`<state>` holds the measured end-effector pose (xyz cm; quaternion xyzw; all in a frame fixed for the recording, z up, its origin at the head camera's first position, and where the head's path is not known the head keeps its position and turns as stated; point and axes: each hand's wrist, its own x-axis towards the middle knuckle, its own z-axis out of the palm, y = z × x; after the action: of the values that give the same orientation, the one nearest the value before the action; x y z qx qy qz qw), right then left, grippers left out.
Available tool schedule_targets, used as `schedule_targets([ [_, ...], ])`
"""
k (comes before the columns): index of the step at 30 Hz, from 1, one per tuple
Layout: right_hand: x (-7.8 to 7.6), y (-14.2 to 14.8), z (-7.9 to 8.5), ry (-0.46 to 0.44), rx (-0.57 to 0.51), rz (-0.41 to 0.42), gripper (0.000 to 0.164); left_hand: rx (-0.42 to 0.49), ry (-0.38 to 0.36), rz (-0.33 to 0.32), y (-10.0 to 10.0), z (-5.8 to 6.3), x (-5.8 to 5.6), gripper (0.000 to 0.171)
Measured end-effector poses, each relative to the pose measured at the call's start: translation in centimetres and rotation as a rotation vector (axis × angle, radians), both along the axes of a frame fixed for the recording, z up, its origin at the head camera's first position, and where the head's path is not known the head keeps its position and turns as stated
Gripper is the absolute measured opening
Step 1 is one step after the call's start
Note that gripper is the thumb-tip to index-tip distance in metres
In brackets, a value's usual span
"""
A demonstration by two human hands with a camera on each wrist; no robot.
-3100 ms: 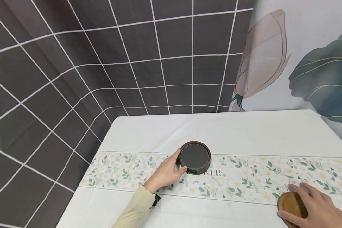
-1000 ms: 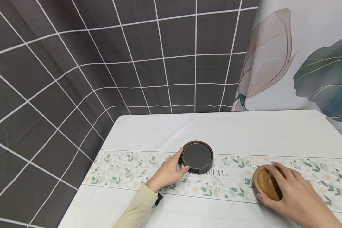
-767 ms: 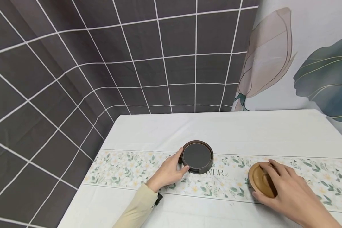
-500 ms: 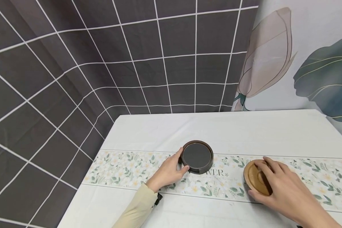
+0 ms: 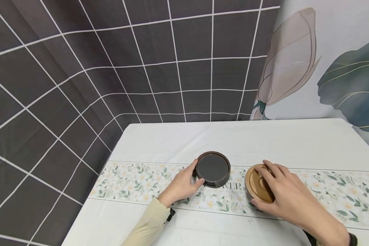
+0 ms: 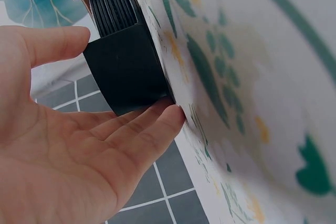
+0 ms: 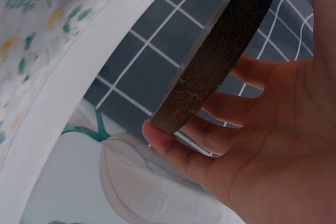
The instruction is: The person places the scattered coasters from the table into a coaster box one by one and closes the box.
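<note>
A round black holder (image 5: 213, 169) stands on the floral strip, with a stack of thin black discs that look like coasters (image 6: 112, 9) showing through the slot in its side. My left hand (image 5: 179, 188) grips its left side, thumb near the slot and fingers around the back. To its right, my right hand (image 5: 287, 193) holds a brown round dish (image 5: 253, 181) with a ringed, sunken face, fingers at the far rim and thumb at the near rim. In the right wrist view the dish (image 7: 210, 61) shows its dark speckled side, raised off the table.
A white cloth (image 5: 172, 143) with a printed floral strip (image 5: 126, 181) covers the table. Behind and to the left hangs a dark grid-patterned curtain (image 5: 153, 78). A pale cloth with a flower and leaf print (image 5: 289, 61) hangs at the back right.
My right hand has carried the brown dish leftward and slightly farther back, close to the black holder. The left hand and the holder have stayed in place.
</note>
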<state>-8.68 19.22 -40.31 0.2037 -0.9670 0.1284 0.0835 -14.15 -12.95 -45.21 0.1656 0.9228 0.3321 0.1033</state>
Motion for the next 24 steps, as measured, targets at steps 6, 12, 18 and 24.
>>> schedule_targets([
  [6, -0.4, -1.2, 0.6, 0.019, 0.000, 0.034, 0.086, 0.012, -0.009, -0.005, 0.0, 0.0, -0.1, 0.076],
  [12, -0.9, -2.6, 1.3, 0.037, 0.000, 0.079, 0.086, 0.008, -0.010, 0.000, 0.0, -0.1, -0.1, 0.076],
  [18, -1.6, -4.1, 1.8, 0.047, -0.013, 0.116, 0.087, 0.008, -0.010, 0.001, 0.1, -0.1, -0.1, 0.076],
  [24, -3.1, -5.5, 1.8, 0.036, -0.021, 0.160, 0.089, -0.014, -0.007, 0.005, 0.1, 0.0, -0.1, 0.076],
])
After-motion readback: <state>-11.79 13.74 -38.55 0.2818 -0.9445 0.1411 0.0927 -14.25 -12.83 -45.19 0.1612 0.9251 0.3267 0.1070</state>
